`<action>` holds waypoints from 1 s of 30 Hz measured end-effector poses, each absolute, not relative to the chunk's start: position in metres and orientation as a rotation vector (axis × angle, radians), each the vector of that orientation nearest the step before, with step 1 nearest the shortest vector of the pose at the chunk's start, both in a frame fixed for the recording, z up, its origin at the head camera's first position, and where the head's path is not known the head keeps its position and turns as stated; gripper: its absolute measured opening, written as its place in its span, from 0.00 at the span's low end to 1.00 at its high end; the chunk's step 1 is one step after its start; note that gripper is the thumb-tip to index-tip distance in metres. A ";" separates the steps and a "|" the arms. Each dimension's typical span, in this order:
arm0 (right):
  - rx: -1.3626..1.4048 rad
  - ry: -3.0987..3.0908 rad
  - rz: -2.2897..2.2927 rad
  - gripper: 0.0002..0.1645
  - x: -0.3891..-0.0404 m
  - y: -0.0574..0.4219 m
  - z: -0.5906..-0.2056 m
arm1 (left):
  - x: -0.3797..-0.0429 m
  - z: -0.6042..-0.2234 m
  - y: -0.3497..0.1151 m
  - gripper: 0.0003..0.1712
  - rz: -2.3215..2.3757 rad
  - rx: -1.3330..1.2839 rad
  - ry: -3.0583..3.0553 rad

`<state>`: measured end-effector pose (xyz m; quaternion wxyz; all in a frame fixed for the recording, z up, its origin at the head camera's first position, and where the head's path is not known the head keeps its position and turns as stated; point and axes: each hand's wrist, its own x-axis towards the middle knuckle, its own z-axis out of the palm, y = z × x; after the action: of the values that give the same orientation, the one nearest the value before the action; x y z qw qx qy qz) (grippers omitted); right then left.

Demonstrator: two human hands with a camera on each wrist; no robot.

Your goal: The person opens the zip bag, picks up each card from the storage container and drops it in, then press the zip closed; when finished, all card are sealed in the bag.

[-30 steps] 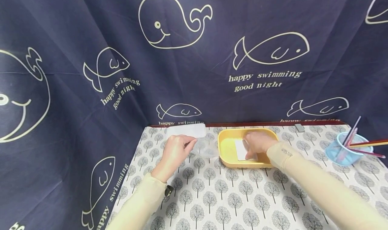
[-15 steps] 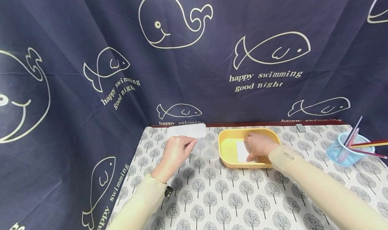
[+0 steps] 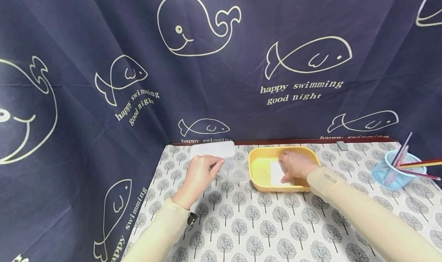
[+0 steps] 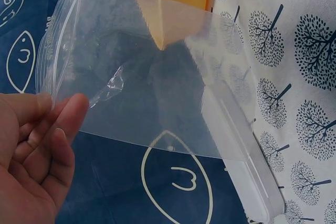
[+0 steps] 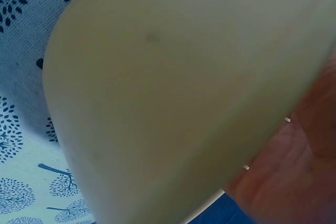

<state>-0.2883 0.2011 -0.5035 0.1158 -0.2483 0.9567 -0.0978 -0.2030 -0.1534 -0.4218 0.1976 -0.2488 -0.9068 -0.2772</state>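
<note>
My left hand (image 3: 202,173) pinches a clear zip-lock bag (image 4: 136,77) by its zip edge, between thumb and fingers. The bag hangs out flat to the right of the hand, between it and the yellow tray (image 3: 259,172). Inside the tray my right hand (image 3: 298,166) bends over a white rectangular card (image 3: 276,173), thumb at its near edge and fingers toward the far edge. The hand covers the card's right part. In the right wrist view the tray's wall (image 5: 131,103) hides most of the work, leaving only part of the hand visible.
A flat white case (image 3: 221,149) lies behind the left hand. At the right stands a blue cup (image 3: 390,177) with several pencils (image 3: 419,163) leaning out. A small grey block (image 3: 342,145) sits by the table's back edge, before a dark blue curtain (image 3: 241,108).
The card in the tray has shifted slightly right and toward me under my right hand, which has dipped a little. My left hand and the bag have stayed in place.
</note>
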 end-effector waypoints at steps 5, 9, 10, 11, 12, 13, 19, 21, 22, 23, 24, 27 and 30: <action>-0.731 2.819 -0.306 0.46 -0.288 0.203 -0.505 | -0.203 -0.422 -0.153 0.07 -0.770 -0.695 -2.530; -0.738 2.829 -0.324 0.47 -0.288 0.204 -0.505 | -0.203 -0.422 -0.153 0.07 -0.773 -0.698 -2.527; -0.733 2.833 -0.323 0.47 -0.288 0.204 -0.506 | -0.203 -0.422 -0.153 0.07 -0.771 -0.699 -2.526; -0.731 2.837 -0.322 0.47 -0.288 0.204 -0.506 | -0.203 -0.422 -0.153 0.07 -0.772 -0.702 -2.523; -0.731 2.840 -0.321 0.47 -0.288 0.204 -0.506 | -0.203 -0.422 -0.153 0.07 -0.772 -0.704 -2.521; -0.735 2.842 -0.323 0.47 -0.288 0.205 -0.506 | -0.203 -0.423 -0.153 0.07 -0.769 -0.707 -2.518; -0.732 2.850 -0.347 0.48 -0.287 0.207 -0.507 | -0.203 -0.424 -0.154 0.06 -0.759 -0.714 -2.494; -0.725 2.853 -0.355 0.48 -0.287 0.208 -0.508 | -0.203 -0.425 -0.154 0.06 -0.761 -0.713 -2.494; -0.723 2.855 -0.361 0.48 -0.287 0.208 -0.508 | -0.203 -0.425 -0.154 0.06 -0.764 -0.713 -2.496; -0.721 2.856 -0.368 0.48 -0.286 0.208 -0.509 | -0.204 -0.426 -0.155 0.06 -0.768 -0.712 -2.499; -0.717 2.861 -0.367 0.48 -0.286 0.208 -0.509 | -0.204 -0.426 -0.155 0.07 -0.769 -0.711 -2.503; -0.712 2.871 -0.374 0.48 -0.286 0.208 -0.508 | -0.204 -0.426 -0.155 0.07 -0.773 -0.710 -2.508; -0.701 2.887 -0.371 0.46 -0.286 0.208 -0.506 | -0.205 -0.425 -0.155 0.07 -0.767 -0.715 -2.508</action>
<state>-0.2855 0.2084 -0.5062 0.0736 -0.2335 0.9616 -0.1237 -0.2051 -0.1548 -0.4253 0.2103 -0.2572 -0.9020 -0.2758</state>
